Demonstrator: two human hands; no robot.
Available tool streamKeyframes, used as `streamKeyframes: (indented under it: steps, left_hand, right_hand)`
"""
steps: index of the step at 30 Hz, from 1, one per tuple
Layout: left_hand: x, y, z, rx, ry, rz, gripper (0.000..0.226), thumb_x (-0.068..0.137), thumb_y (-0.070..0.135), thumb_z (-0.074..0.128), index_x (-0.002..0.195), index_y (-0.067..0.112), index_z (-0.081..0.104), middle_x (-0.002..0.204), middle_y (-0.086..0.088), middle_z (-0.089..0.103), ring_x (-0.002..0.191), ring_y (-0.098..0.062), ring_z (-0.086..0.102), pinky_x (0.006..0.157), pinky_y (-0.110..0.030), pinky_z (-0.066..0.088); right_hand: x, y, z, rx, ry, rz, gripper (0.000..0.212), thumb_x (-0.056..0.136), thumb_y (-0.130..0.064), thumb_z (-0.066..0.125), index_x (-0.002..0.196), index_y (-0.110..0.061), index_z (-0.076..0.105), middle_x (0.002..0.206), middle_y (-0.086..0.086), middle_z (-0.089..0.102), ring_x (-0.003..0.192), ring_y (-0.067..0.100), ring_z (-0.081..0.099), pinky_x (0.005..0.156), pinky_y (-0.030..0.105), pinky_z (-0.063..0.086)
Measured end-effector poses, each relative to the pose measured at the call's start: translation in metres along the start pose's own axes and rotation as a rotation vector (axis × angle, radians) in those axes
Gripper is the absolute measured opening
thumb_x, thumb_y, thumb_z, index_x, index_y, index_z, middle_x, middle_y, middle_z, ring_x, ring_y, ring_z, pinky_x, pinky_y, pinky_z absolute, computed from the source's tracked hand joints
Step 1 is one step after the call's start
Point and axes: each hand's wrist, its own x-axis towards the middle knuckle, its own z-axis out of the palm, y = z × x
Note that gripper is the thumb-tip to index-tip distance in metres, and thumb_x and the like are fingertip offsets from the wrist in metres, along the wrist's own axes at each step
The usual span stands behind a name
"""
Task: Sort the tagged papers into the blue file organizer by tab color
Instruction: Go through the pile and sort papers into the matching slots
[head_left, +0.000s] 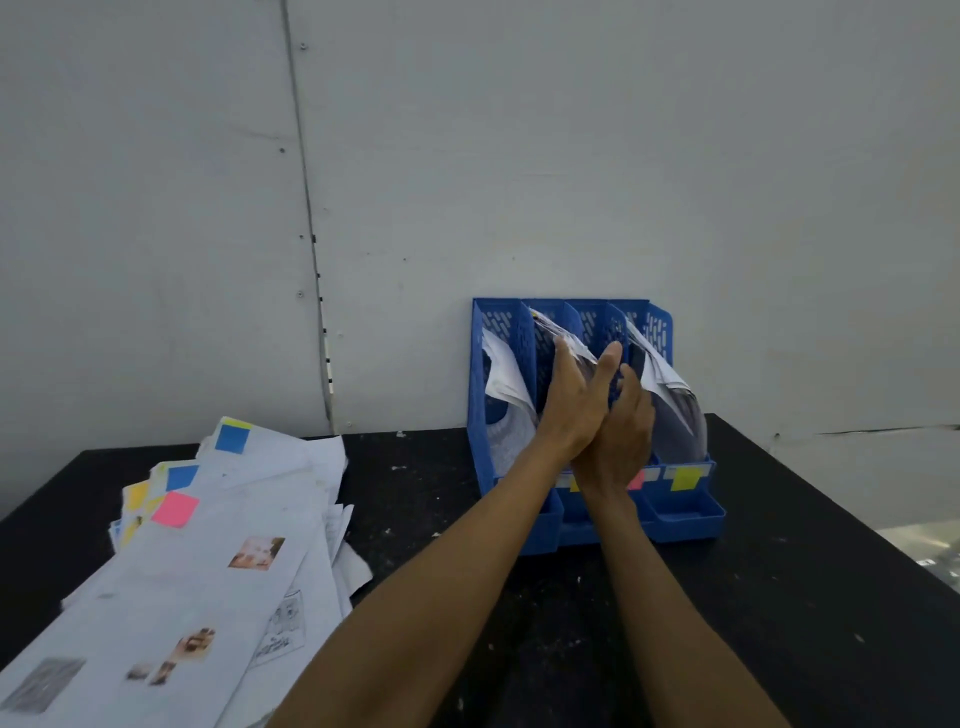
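Note:
The blue file organizer (501, 317) stands on the black table against the wall, with papers leaning in several of its slots. My left hand (569, 400) reaches into the second slot and holds a tagged paper (550, 325) between fingers and thumb. Partly behind the left wrist, my right hand (623, 441) has bent fingers at the third slot, beside a dark printed sheet (675, 415); whether it holds anything is hidden. Coloured labels are stuck on the organizer's front lip, a yellow label (685, 478) and a pink label (638, 480) among them.
A loose pile of tagged papers (208, 561) lies at the left of the black table (779, 597), showing a pink tab (175, 509), blue tabs (231, 438) and yellow ones. A grey wall rises right behind the organizer. The table's right edge runs diagonally near the organizer.

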Motion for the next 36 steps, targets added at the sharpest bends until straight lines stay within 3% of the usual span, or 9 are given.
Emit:
streamKeyframes:
  steps: [4,7,11,15,18,20,24,30,36]
  left_hand:
    - [-0.011,0.012,-0.043,0.052,0.106,0.085,0.080,0.094,0.064,0.034,0.155,0.019,0.006,0.154,-0.010,0.035,0.138,-0.023,0.038,0.115,-0.039,0.031]
    - [-0.025,0.015,-0.090,0.029,0.257,0.205,0.059,0.102,0.044,0.037,0.152,0.015,0.024,0.154,-0.003,0.035,0.136,-0.009,0.037,0.110,-0.018,0.033]
    - [-0.063,-0.012,-0.184,0.144,0.551,0.300,0.037,0.102,0.022,0.044,0.136,0.009,0.053,0.136,-0.005,0.057,0.122,-0.010,0.054,0.099,-0.017,0.044]
    - [-0.122,-0.075,-0.286,0.542,0.705,0.062,0.029,0.095,0.009,0.050,0.121,0.005,0.062,0.123,-0.011,0.063,0.116,-0.026,0.057,0.099,-0.028,0.041]
    - [-0.174,-0.118,-0.344,0.830,0.750,-0.298,0.033,0.093,0.014,0.053,0.125,0.009,0.059,0.126,-0.013,0.059,0.119,-0.030,0.052,0.101,-0.037,0.038]
    - [-0.203,-0.134,-0.364,0.967,0.752,-0.468,0.035,0.095,0.020,0.051,0.128,0.012,0.057,0.127,-0.011,0.058,0.118,-0.029,0.052,0.100,-0.042,0.040]
    - [-0.227,-0.142,-0.375,0.988,0.782,-0.463,0.033,0.095,0.025,0.051,0.124,0.011,0.058,0.125,-0.009,0.055,0.115,-0.027,0.050,0.098,-0.043,0.038]
    - [-0.229,-0.140,-0.379,0.939,0.861,-0.437,0.039,0.093,0.023,0.057,0.130,0.013,0.055,0.119,-0.008,0.056,0.111,-0.025,0.051,0.095,-0.043,0.039]
    - [-0.228,-0.141,-0.382,0.794,0.987,-0.415,0.031,0.095,0.013,0.057,0.126,0.011,0.058,0.113,-0.011,0.060,0.105,-0.026,0.059,0.095,-0.043,0.043]
  right_hand:
    - [-0.015,-0.048,0.007,0.141,0.114,-0.106,0.047,0.094,-0.034,0.053,0.132,-0.006,0.049,0.127,0.012,0.057,0.115,0.026,0.054,0.083,0.032,0.050]
    - [-0.032,-0.085,0.020,0.227,0.129,-0.156,0.035,0.097,-0.025,0.052,0.127,-0.008,0.054,0.122,0.009,0.060,0.112,0.023,0.056,0.087,0.030,0.048]
    - [-0.093,-0.139,0.036,0.354,-0.117,-0.162,0.027,0.096,-0.016,0.048,0.119,-0.010,0.060,0.111,0.007,0.064,0.100,0.019,0.059,0.082,0.025,0.044]
    - [-0.174,-0.173,0.053,0.302,-0.554,-0.093,0.018,0.094,-0.017,0.051,0.107,-0.015,0.063,0.095,0.005,0.069,0.088,0.023,0.065,0.072,0.028,0.050]
    - [-0.233,-0.190,0.061,0.092,-0.795,-0.032,0.024,0.093,-0.025,0.052,0.113,-0.017,0.062,0.107,0.006,0.068,0.100,0.024,0.063,0.082,0.032,0.050]
    - [-0.268,-0.197,0.065,-0.023,-0.862,-0.056,0.029,0.096,-0.030,0.047,0.121,-0.017,0.056,0.117,0.003,0.063,0.107,0.021,0.059,0.086,0.031,0.046]
    - [-0.306,-0.201,0.072,-0.158,-0.839,-0.100,0.034,0.097,-0.033,0.043,0.128,-0.020,0.050,0.128,0.001,0.053,0.116,0.019,0.049,0.086,0.029,0.046]
    - [-0.311,-0.203,0.075,-0.193,-0.705,-0.086,0.033,0.093,-0.029,0.051,0.122,-0.015,0.055,0.116,0.006,0.058,0.106,0.022,0.050,0.073,0.030,0.047]
    - [-0.311,-0.197,0.074,-0.161,-0.731,-0.014,0.045,0.095,-0.036,0.047,0.137,-0.019,0.041,0.129,0.004,0.051,0.113,0.020,0.046,0.078,0.028,0.047]
